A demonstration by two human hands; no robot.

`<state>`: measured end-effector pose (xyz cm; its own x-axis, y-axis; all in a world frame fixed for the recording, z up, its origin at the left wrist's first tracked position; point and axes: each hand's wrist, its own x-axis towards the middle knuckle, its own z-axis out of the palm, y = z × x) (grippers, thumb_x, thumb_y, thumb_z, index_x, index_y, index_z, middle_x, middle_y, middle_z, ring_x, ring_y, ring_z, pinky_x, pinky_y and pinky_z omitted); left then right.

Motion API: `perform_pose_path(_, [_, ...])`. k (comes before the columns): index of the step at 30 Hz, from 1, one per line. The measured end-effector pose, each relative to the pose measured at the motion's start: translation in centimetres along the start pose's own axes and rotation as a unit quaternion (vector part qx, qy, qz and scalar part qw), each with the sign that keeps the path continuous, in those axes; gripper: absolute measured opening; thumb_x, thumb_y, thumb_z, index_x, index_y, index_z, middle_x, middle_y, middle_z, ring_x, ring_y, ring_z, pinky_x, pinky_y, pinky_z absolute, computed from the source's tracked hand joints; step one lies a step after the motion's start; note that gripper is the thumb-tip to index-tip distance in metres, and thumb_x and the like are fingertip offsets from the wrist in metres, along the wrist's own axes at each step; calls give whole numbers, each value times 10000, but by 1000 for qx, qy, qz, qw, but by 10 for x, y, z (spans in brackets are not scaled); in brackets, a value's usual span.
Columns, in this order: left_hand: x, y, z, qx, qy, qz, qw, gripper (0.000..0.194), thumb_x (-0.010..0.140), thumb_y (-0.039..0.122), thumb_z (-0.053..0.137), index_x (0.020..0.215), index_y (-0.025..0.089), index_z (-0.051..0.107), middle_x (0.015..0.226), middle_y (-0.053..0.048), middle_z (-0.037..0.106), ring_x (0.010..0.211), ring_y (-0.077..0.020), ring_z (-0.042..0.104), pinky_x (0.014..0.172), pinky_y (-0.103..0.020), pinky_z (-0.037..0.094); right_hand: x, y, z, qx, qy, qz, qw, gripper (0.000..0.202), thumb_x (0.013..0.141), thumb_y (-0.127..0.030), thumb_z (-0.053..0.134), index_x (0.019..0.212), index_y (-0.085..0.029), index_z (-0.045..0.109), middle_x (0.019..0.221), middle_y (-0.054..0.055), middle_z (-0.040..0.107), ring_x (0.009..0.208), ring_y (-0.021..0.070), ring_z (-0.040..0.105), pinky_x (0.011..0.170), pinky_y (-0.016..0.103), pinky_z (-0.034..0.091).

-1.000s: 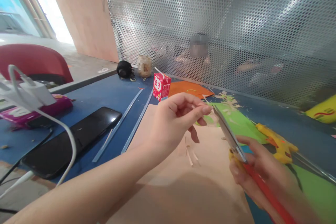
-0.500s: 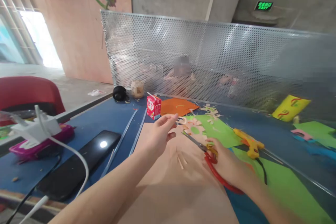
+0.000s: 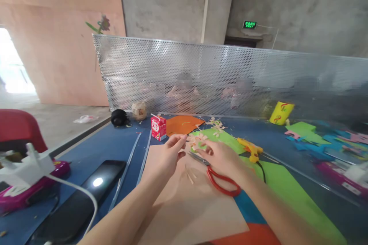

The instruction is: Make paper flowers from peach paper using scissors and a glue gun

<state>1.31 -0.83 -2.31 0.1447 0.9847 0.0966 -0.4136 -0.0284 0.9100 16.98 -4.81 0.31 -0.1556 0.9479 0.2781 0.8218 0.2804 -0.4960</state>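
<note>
My left hand [image 3: 172, 155] is closed in a pinch above the pale pink paper [image 3: 198, 212]; what its fingertips hold is too small to make out. Close by on the right, my right hand [image 3: 222, 159] has its thumb and forefinger apart, pointing toward the left fingertips. Beneath and beside it are scissors with red handles [image 3: 222, 183], their blades pointing up and left. Thin paper strips [image 3: 189, 174] lie on the pink paper between my wrists. Pale cut petal-like pieces [image 3: 197, 139] are just beyond my fingertips.
A red drink box [image 3: 158, 128] and an orange sheet [image 3: 182, 124] stand and lie behind. Green paper [image 3: 290, 187] and a yellow glue gun [image 3: 250, 150] are right, a black phone [image 3: 83, 199] and white plugs [image 3: 25, 168] left. A perforated metal screen [image 3: 161, 65] borders the back.
My right hand has let go of the scissors and moved in toward my left hand, which stays pinched. The view has turned right and up.
</note>
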Motion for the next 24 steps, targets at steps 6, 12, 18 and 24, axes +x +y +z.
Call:
perform_pose_path(6, [1, -4, 0, 56, -17, 9, 998, 262, 683, 446, 624, 718, 195, 560, 709, 17, 534, 666, -84, 526, 549, -160, 388, 33, -5, 11, 188, 0, -27, 982, 191, 835, -330, 451, 783, -171, 542, 696, 37, 652, 598, 137, 621, 500, 218, 467])
perform_pose_path(12, [9, -5, -4, 187, -35, 19, 982, 390, 748, 524, 482, 796, 164, 625, 832, -88, 636, 763, -177, 585, 550, -233, 421, 38, 20, 21, 224, 26, -21, 974, 133, 790, -281, 510, 752, -167, 567, 614, 20, 617, 518, 131, 568, 438, 220, 417])
perform_pose_path(18, [25, -13, -14, 365, -47, 102, 924, 328, 700, 478, 553, 805, 189, 667, 838, -50, 661, 744, -182, 561, 630, -265, 404, 34, 37, 26, 201, 30, -5, 979, 92, 720, -197, 602, 631, -178, 611, 577, -4, 603, 550, 138, 568, 534, 244, 430])
perform_pose_path(24, [24, -13, -17, 467, -114, 129, 868, 273, 723, 439, 540, 784, 225, 698, 824, -22, 691, 671, -162, 540, 585, -246, 360, 31, 35, 25, 189, 27, -12, 982, 59, 700, -166, 614, 643, -170, 629, 632, 22, 640, 614, 161, 602, 567, 255, 443])
